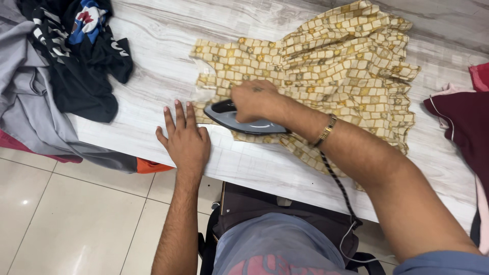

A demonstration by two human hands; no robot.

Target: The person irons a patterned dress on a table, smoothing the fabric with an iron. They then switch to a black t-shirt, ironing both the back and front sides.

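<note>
I am watching the right hand (254, 99) gripping the iron (244, 122) on the dress (326, 66) at the table's (153, 66) near edge, left hand (186, 142) lying flat, fingers spread, just left: lingering risks scorching.

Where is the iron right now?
In the head view the iron sits near the middle of the table, on the near edge of the yellow patterned garment, gripped by the right hand, with the left hand flat beside it.
</note>
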